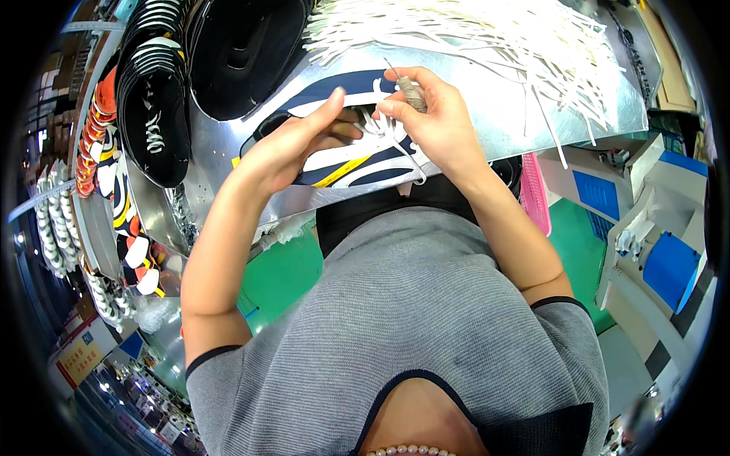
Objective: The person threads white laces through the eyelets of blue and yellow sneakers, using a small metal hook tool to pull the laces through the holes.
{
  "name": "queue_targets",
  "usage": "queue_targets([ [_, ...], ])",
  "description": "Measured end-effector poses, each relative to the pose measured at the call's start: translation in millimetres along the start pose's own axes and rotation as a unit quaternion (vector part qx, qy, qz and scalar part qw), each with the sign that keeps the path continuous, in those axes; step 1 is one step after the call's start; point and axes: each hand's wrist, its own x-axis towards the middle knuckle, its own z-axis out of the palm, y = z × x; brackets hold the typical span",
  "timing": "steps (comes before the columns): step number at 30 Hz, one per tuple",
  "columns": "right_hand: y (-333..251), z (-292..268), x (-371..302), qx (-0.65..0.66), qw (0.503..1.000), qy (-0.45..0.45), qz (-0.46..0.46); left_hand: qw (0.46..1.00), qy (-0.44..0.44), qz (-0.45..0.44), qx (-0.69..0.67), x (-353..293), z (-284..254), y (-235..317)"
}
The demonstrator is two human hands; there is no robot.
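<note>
A navy and white shoe upper with a yellow stripe lies near the front edge of the metal table. My left hand rests over its opening, thumb raised and apart from the bent fingers, which reach partly into the upper. A white lace runs across the eyelet area and trails in a loop over the near side. Beside it, my right hand is closed around an awl with a wrapped, tan handle. Its thin metal spike points up and away from me. Whether the right fingertips also touch the lace cannot be made out.
A heap of loose white laces covers the table's far side. Stacked black uppers and a black shoe piece stand at the left. Orange and white uppers lie further left. A pink basket sits below the table's right edge.
</note>
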Motion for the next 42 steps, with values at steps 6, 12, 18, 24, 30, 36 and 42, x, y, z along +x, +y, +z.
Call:
queue_targets([
  [6,-3,4,1,-0.189,0.981,0.037,-0.02,0.97,0.189,0.145,0.058,5,32,-15],
  [12,-5,-2,-4,-0.277,0.96,-0.006,-0.047,0.952,0.245,0.166,0.076,3,48,-15],
  [18,-15,-16,-21,-0.203,0.969,-0.018,-0.14,0.934,0.259,0.238,0.066,7,46,-24],
  [24,-14,-19,-14,-0.269,0.946,-0.019,-0.182,0.932,0.24,0.259,0.077,3,48,-24],
  [30,-22,5,-4,-0.437,0.891,-0.067,-0.103,0.942,0.173,0.276,0.079,-6,55,-32],
  [36,-55,-27,2,-0.454,0.872,-0.156,-0.095,0.983,0.121,0.132,0.051,-10,30,-23],
  [42,6,-16,6,-0.228,0.953,0.013,-0.197,0.981,0.119,0.15,-0.022,-8,39,-19],
])
